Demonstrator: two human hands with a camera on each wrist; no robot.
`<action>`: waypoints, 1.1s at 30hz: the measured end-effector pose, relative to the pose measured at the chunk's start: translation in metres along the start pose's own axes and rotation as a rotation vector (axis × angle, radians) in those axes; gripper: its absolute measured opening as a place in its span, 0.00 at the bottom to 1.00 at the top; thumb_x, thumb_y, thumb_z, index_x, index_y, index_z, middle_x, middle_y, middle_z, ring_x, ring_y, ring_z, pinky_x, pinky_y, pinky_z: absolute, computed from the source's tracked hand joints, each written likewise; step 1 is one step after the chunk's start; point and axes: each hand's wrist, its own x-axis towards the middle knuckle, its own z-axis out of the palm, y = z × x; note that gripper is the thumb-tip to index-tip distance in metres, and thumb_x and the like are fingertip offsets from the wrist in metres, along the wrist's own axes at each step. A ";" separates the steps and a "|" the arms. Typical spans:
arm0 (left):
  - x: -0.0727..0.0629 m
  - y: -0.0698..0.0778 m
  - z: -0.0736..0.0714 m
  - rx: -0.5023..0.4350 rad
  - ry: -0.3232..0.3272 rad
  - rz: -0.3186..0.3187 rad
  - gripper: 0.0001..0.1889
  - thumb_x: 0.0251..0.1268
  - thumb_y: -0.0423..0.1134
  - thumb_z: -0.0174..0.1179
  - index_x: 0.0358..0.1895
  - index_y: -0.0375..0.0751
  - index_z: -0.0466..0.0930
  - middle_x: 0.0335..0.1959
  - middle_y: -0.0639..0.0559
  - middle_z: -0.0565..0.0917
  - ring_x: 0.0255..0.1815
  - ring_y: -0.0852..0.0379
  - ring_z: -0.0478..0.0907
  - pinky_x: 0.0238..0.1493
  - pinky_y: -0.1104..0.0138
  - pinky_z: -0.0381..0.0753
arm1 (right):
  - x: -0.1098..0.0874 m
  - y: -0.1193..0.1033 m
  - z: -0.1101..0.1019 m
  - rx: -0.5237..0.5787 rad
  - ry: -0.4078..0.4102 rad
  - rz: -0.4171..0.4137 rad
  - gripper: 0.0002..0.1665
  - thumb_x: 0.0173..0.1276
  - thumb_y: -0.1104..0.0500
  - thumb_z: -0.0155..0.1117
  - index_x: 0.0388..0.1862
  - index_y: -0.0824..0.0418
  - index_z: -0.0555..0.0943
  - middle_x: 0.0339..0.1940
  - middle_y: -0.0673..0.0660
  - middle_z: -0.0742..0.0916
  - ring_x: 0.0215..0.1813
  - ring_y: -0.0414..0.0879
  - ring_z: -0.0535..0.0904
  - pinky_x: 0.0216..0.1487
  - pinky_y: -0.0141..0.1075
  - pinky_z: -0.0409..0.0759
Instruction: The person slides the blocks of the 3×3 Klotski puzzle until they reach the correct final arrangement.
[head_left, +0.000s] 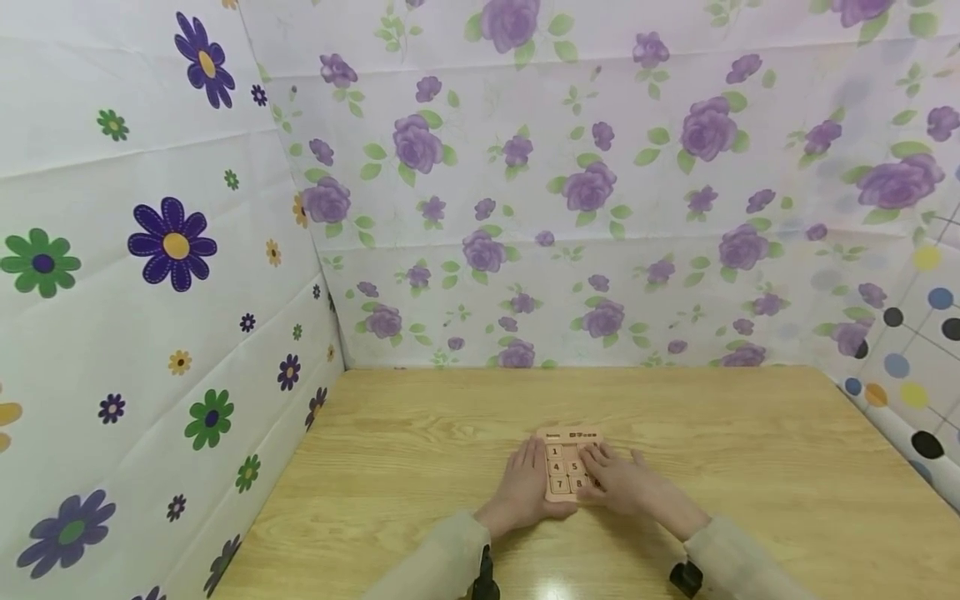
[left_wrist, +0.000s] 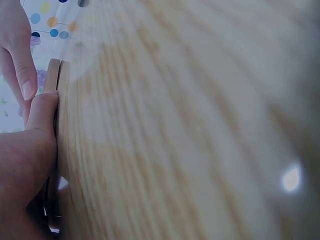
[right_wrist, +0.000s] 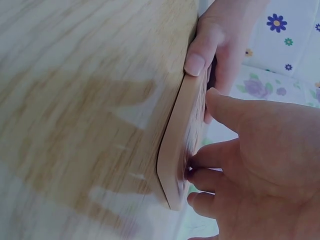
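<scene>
A wooden number slide puzzle point(head_left: 558, 497) lies flat on the table in the head view. Tiles 1, 4, 5, 7 and 8 show; its right column is mostly covered by fingers. To the right of tile 1 is a bare slot. My left hand point(head_left: 522, 487) holds the frame, fingers along its left side and thumb at the near edge. From the right, my right hand point(head_left: 621, 483) reaches over the board with its fingertips on the right-hand tiles. In the right wrist view, these fingers point(right_wrist: 207, 155) are slightly bent against the top face, with the thumb point(right_wrist: 225, 107) near the left hand.
The wood-grain table point(head_left: 390, 442) extends around the puzzle. Flowered cloth point(head_left: 525, 208) hangs behind its far edge, another patterned cloth point(head_left: 150, 333) stands along the left, and a dotted cloth point(head_left: 911, 367) along the right. A dark band point(head_left: 486, 575) sits on the left wrist.
</scene>
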 end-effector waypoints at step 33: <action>-0.001 0.000 0.001 0.045 0.015 -0.004 0.63 0.50 0.76 0.56 0.75 0.27 0.46 0.76 0.33 0.54 0.78 0.42 0.53 0.76 0.52 0.58 | 0.006 -0.003 0.005 0.034 -0.013 -0.029 0.45 0.72 0.35 0.48 0.75 0.64 0.58 0.76 0.64 0.63 0.78 0.64 0.53 0.69 0.73 0.45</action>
